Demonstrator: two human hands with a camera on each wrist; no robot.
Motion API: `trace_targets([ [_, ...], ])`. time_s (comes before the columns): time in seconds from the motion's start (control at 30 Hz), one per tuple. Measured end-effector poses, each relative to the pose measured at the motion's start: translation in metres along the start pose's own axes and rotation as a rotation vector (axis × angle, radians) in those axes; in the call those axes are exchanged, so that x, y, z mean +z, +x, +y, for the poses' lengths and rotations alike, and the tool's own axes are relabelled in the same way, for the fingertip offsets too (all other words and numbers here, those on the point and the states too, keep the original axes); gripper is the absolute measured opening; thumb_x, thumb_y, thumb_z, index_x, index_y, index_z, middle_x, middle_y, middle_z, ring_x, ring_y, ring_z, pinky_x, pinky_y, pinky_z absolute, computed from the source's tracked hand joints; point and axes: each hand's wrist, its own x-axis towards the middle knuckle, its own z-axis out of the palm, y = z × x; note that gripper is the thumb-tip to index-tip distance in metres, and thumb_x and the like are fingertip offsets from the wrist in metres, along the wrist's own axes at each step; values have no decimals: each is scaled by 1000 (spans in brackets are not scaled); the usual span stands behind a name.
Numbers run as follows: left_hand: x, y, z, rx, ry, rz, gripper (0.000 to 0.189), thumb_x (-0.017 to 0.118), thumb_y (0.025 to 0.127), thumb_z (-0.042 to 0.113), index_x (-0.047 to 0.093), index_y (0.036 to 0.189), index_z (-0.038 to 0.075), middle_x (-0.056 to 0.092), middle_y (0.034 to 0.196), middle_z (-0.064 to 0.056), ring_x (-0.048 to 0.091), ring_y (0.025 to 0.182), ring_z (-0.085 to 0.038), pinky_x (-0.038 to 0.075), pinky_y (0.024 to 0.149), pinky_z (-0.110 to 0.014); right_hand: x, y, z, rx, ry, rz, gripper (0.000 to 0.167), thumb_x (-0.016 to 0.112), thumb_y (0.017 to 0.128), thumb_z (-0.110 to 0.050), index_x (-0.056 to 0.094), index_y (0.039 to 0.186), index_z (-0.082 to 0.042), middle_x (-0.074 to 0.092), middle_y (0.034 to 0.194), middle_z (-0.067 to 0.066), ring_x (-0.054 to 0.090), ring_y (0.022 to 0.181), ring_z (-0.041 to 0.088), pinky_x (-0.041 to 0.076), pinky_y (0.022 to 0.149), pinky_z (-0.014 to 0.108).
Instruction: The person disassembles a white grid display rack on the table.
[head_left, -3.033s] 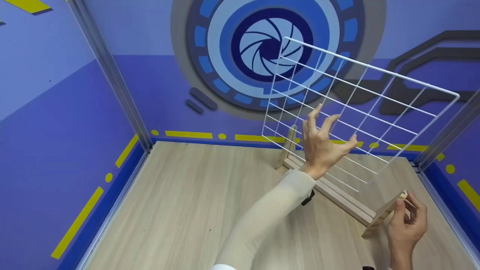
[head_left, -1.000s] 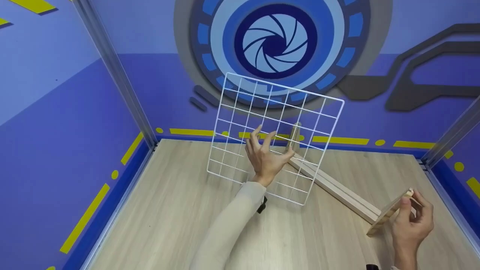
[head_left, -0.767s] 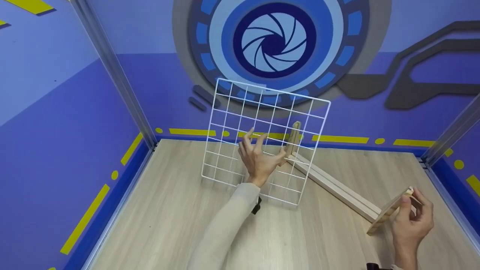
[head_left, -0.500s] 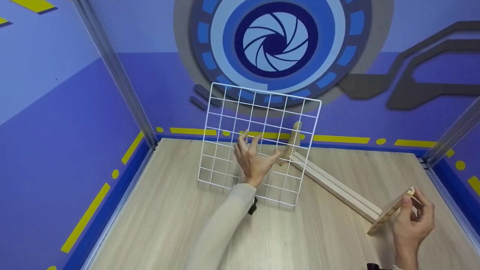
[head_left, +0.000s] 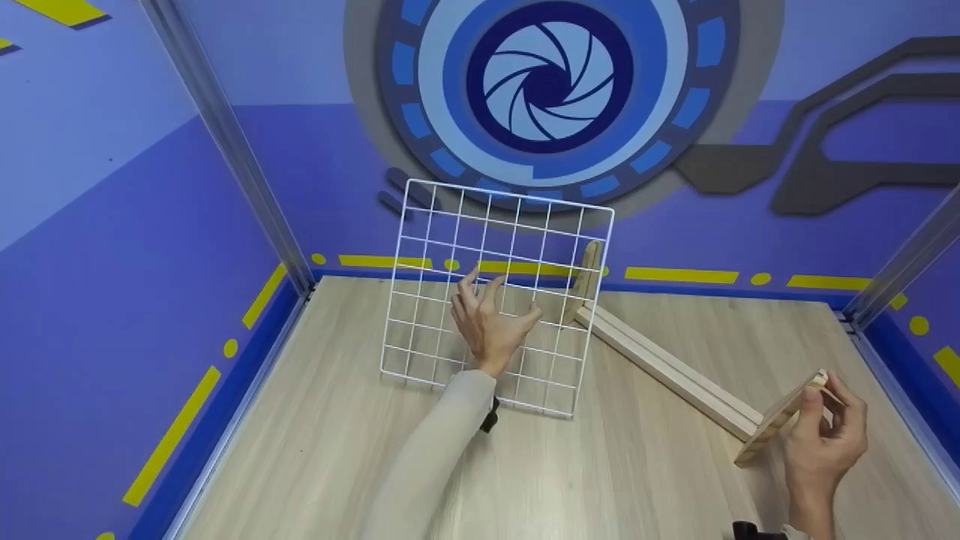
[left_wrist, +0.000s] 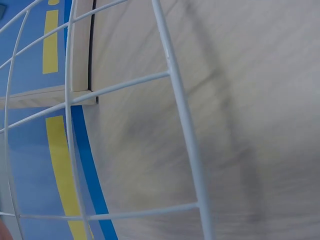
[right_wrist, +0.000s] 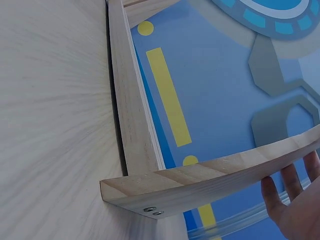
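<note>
My left hand (head_left: 491, 326) holds a white wire grid panel (head_left: 516, 226) near its middle, with fingers curved and spread at the wires. The panel leans back over the table, and its lower edge bar (left_wrist: 185, 115) shows large in the left wrist view with a shadow beyond it. To the right stands a wooden stand, a long grooved bar (head_left: 667, 370) between two upright end boards. My right hand (head_left: 823, 435) pinches the top of the near end board (head_left: 772, 427). Two screw heads (right_wrist: 150, 209) show on that board's outer face. The far end board (head_left: 592, 259) stands partly behind the panel.
A wood-grain table (head_left: 330, 450) lies under everything. A blue printed wall (head_left: 300, 180) rises behind it, with metal posts (head_left: 232, 142) at the corners. The far end of the stand is close to that back wall.
My left hand has carried the grid panel left and lower, from over the stand to beside it. My right hand has stayed on the near end board.
</note>
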Motion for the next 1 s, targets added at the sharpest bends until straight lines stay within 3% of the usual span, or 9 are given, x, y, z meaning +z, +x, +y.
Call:
trace_targets([
  [0.3,-5,0,-12,-24,33,-26,70,98,59,50,80,117,16,55,146,-15,53,128,-36,43,105,-53,-1,3,-1,-3,-35,3,36,65,103,0,64,137,9,68,126,-11,65,113,8,52,89,12],
  [0.8,-16,-9,-40,-147,101,-92,71,95,60,56,80,119,18,56,145,-14,54,124,-35,45,101,-51,0,-2,-1,21,-53,-27,37,65,103,-2,64,139,6,67,127,-12,66,114,9,53,92,12],
  [1.0,-18,-11,-47,-179,104,-115,68,94,63,58,80,117,18,55,145,-14,53,125,-35,44,102,-52,-3,0,-1,24,-2,-29,38,63,103,3,62,140,10,69,125,-8,65,114,11,54,88,11],
])
